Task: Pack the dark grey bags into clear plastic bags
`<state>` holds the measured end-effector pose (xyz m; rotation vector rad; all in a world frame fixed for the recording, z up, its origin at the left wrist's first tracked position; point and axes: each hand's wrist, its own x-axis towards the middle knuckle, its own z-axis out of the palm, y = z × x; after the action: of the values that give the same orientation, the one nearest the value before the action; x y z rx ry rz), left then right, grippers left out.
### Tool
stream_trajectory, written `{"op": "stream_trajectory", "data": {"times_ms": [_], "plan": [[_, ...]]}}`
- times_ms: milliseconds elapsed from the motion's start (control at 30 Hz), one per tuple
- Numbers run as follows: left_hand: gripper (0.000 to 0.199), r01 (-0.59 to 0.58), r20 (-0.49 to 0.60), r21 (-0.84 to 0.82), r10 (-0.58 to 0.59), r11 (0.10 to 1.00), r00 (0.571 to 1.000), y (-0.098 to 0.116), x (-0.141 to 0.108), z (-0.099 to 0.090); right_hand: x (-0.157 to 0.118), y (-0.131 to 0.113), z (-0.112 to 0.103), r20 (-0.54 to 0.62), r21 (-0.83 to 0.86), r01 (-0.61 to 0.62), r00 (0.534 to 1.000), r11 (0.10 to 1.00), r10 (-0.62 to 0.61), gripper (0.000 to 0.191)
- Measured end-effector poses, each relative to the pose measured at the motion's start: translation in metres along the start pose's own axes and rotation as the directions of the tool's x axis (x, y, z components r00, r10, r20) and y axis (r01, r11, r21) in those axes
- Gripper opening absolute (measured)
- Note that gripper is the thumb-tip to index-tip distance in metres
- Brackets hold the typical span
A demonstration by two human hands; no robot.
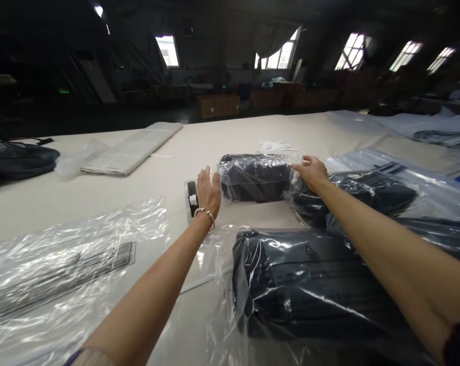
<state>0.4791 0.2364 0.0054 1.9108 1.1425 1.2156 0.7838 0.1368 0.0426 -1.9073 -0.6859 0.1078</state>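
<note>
A dark rolled bundle in clear plastic wrap (255, 178) lies crosswise on the pale table. My left hand (209, 192) is upright at its left end, fingers stretched out, with nothing held. Just left of that hand is a black roll of tape or similar small item (192, 197), partly hidden by it. At the bundle's right end, my right hand (311, 173) pinches the loose edge of the clear wrap between thumb and fingers. Nearer to me, a larger dark bag in clear plastic (298, 279) lies under my right forearm.
Another plastic-wrapped dark bag (375, 193) lies at the right. A printed clear plastic bag (77, 274) spreads flat at the left. Farther back are a folded pale sheet (134, 150), white gloves (274, 146) and a dark bag (18, 160). Cardboard boxes (218, 105) stand beyond the table.
</note>
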Motion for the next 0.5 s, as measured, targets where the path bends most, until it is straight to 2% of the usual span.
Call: {"op": "stream_trajectory", "data": {"times_ms": [67, 133, 200, 267, 367, 400, 433, 500], "plan": [[0.057, -0.111, 0.074, 0.146, 0.101, 0.983, 0.992, 0.01, -0.007, -0.013, -0.007, -0.007, 0.0, -0.057, -0.108, 0.096, 0.993, 0.989, -0.103, 0.064], [0.051, -0.194, 0.227, 0.287, 0.13, 0.938, 0.965, 0.021, -0.013, -0.026, -0.016, -0.018, -0.005, 0.008, -0.298, 0.221, 0.973, 0.929, -0.229, 0.057], [0.046, -0.198, 0.33, 0.337, 0.081, 0.92, 0.94, 0.03, -0.023, -0.04, -0.023, -0.029, -0.016, 0.117, -0.463, 0.282, 0.959, 0.84, -0.257, 0.042], [0.044, -0.184, 0.354, 0.317, 0.064, 0.93, 0.933, 0.038, -0.042, -0.059, -0.03, -0.038, -0.034, 0.144, -0.536, 0.262, 0.965, 0.803, -0.219, 0.036], [0.03, -0.13, 0.42, 0.264, 0.007, 0.956, 0.907, 0.042, -0.096, -0.097, -0.047, -0.046, -0.074, 0.198, -0.554, 0.345, 0.938, 0.758, -0.283, 0.043], [0.027, -0.067, 0.47, 0.258, -0.064, 0.964, 0.881, 0.042, -0.121, -0.111, -0.058, -0.049, -0.09, 0.242, -0.547, 0.394, 0.919, 0.738, -0.311, 0.044], [0.029, 0.014, 0.528, 0.274, -0.163, 0.962, 0.834, 0.04, -0.15, -0.124, -0.072, -0.052, -0.109, 0.29, -0.538, 0.436, 0.899, 0.721, -0.327, 0.042], [0.039, 0.173, 0.644, 0.355, -0.374, 0.919, 0.668, 0.036, -0.213, -0.145, -0.115, -0.059, -0.151, 0.366, -0.507, 0.489, 0.868, 0.71, -0.337, 0.036]]}}
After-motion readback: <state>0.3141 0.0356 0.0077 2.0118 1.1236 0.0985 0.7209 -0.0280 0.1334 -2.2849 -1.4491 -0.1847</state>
